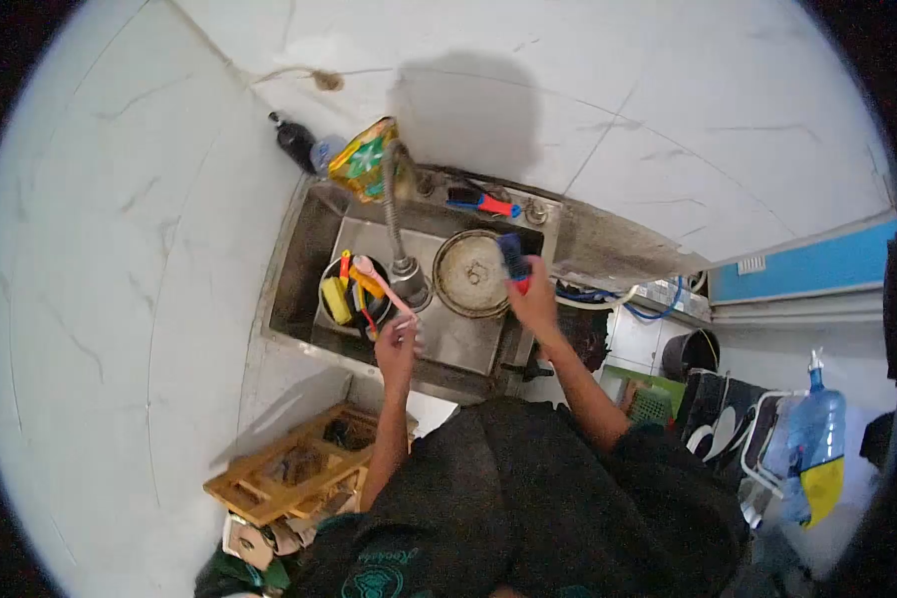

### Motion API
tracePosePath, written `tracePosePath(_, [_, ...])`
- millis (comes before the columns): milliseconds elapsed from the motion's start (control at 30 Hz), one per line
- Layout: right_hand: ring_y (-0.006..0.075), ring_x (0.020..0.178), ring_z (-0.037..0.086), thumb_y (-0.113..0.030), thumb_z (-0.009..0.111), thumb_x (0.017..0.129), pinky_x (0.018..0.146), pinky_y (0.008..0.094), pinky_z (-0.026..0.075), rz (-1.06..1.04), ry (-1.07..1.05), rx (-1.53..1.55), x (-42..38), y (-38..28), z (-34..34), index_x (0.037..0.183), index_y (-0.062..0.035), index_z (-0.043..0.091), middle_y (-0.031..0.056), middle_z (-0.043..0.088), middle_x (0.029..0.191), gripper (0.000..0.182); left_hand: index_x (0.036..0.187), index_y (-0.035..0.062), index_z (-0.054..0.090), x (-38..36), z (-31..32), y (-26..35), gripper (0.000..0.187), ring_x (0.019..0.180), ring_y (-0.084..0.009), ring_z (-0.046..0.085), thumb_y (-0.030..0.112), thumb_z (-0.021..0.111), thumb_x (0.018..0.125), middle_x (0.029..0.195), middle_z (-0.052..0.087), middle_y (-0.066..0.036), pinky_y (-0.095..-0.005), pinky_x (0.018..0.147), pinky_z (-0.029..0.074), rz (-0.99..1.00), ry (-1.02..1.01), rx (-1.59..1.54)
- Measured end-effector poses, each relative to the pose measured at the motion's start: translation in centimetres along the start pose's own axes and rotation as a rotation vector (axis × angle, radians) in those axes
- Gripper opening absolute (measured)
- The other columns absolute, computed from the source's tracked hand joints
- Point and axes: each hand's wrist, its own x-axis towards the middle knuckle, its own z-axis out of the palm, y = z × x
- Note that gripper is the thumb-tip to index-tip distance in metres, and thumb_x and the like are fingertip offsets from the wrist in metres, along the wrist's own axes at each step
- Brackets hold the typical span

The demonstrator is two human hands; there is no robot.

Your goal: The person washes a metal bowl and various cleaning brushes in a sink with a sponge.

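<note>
My left hand (399, 344) is closed at the lower end of a pink, long-handled spoon-like utensil (394, 294). The utensil's rounded end points up and left, over a dark round bowl (382, 321) in the sink (364, 239). A yellow sponge (336, 301) and several red and orange-handled items sit in this bowl. On the right side, my right hand (536, 304) grips a scrub brush (513, 259) with dark blue bristles and a red handle, its head up. Just left of the brush, a round, stained metal pan or lid (471, 274) lies in the sink.
A flexible faucet (393, 214) rises between the bowl and the round metal piece. Along the back ledge are a blue-and-red brush (483, 202), a green-yellow pouch (366, 159) and a dark bottle (294, 143). A wooden rack (289, 468) stands below left; a blue water bottle (815, 429) hangs right.
</note>
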Motion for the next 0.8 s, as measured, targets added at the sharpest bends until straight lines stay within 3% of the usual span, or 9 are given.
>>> tracePosePath(33, [0.0328, 0.067, 0.064, -0.012, 0.069, 0.077, 0.061, 0.0411, 0.050, -0.067, -0.078, 0.037, -0.9, -0.7, 1.3, 0.120, -0.0054, 0.047, 0.0160, 0.064, 0.076, 0.049, 0.116, 0.0037, 0.058, 0.3, 0.3, 0.3, 0.034, 0.072, -0.0143, 0.064, 0.029, 0.060, 0.092, 0.093, 0.065, -0.008, -0.0272, 0.061, 0.052, -0.076, -0.006, -0.112])
tracePosePath(100, [0.0202, 0.052, 0.061, -0.015, 0.072, 0.077, 0.048, 0.0344, 0.048, 0.405, -0.650, 0.379, -1.5, -3.6, 3.3, 0.122, -0.0067, 0.046, 0.0106, 0.063, 0.071, 0.052, 0.117, 0.0034, 0.056, 1.5, 0.8, 0.9, 0.037, 0.077, -0.0151, 0.064, 0.030, 0.059, 0.093, 0.100, 0.065, -0.008, -0.0257, 0.063, 0.051, -0.216, -0.014, -0.341])
tracePosePath(133, [0.0117, 0.044, 0.054, -0.017, 0.074, 0.076, 0.040, 0.0289, 0.044, 0.353, -0.642, 0.396, -2.1, -3.6, 5.5, 0.121, -0.0056, 0.048, 0.0057, 0.062, 0.066, 0.053, 0.119, 0.0045, 0.055, 1.8, 1.0, 1.5, 0.039, 0.078, -0.0153, 0.064, 0.032, 0.059, 0.093, 0.101, 0.065, -0.008, -0.0261, 0.064, 0.050, -0.239, -0.020, -0.382])
tracePosePath(233, [0.0112, 0.046, 0.054, -0.016, 0.074, 0.077, 0.040, 0.0272, 0.043, 0.263, -0.710, 0.442, -2.6, -7.4, 7.1, 0.121, -0.0006, 0.046, 0.0047, 0.059, 0.065, 0.054, 0.121, 0.0074, 0.053, 3.2, 0.9, 2.6, 0.041, 0.081, -0.0154, 0.063, 0.035, 0.059, 0.092, 0.103, 0.064, -0.006, -0.0272, 0.067, 0.049, -0.274, -0.082, -0.513])
tracePosePath(367, [0.0132, 0.048, 0.058, -0.020, 0.074, 0.073, 0.043, 0.0300, 0.046, 0.248, -0.665, 0.368, -2.4, -8.6, 8.9, 0.117, -0.0005, 0.054, 0.0090, 0.065, 0.077, 0.051, 0.112, 0.0102, 0.055, 4.3, 0.4, 2.2, 0.031, 0.076, -0.0139, 0.061, 0.031, 0.062, 0.090, 0.094, 0.062, -0.003, -0.0293, 0.066, 0.049, -0.226, -0.185, -0.626])
tracePosePath(467, [0.0198, 0.062, 0.065, -0.018, 0.071, 0.074, 0.056, 0.0335, 0.052, -0.025, -0.403, 0.081, -2.0, -7.3, 10.4, 0.116, -0.0007, 0.056, 0.0127, 0.067, 0.088, 0.048, 0.106, 0.0110, 0.056, 3.9, 1.1, 3.6, 0.023, 0.074, -0.0143, 0.060, 0.026, 0.063, 0.089, 0.089, 0.061, -0.003, -0.0307, 0.066, 0.050, -0.233, -0.192, -0.582])
tracePosePath(567, [0.0185, 0.060, 0.063, -0.011, 0.068, 0.077, 0.052, 0.0320, 0.050, -0.176, -0.423, 0.237, -1.7, -5.3, 10.6, 0.123, 0.0039, 0.050, 0.0159, 0.066, 0.086, 0.052, 0.103, 0.0115, 0.056, 5.5, 1.1, 1.4, 0.018, 0.074, -0.0161, 0.061, 0.021, 0.061, 0.089, 0.087, 0.060, -0.002, -0.0329, 0.067, 0.051, -0.238, -0.221, -0.641])
tracePosePath(667, [0.0209, 0.068, 0.066, -0.010, 0.065, 0.078, 0.060, 0.0332, 0.052, 0.129, -0.620, 0.382, -1.3, -6.3, 8.5, 0.126, 0.0022, 0.049, 0.0183, 0.066, 0.089, 0.052, 0.104, 0.0104, 0.056, 6.5, 1.5, 0.3, 0.018, 0.078, -0.0179, 0.062, 0.022, 0.056, 0.090, 0.090, 0.061, -0.003, -0.0344, 0.071, 0.051, -0.262, -0.256, -0.713])
tracePosePath(800, [0.0386, 0.089, 0.063, -0.018, 0.064, 0.078, 0.080, 0.0426, 0.051, -0.102, -0.474, 0.129, -2.1, -5.9, 8.6, 0.124, -0.0048, 0.052, 0.0208, 0.064, 0.103, 0.050, 0.110, 0.0078, 0.056, 7.0, 2.2, -0.8, 0.027, 0.083, -0.0206, 0.063, 0.028, 0.049, 0.094, 0.097, 0.065, -0.006, -0.0353, 0.075, 0.051, -0.317, -0.278, -0.829])
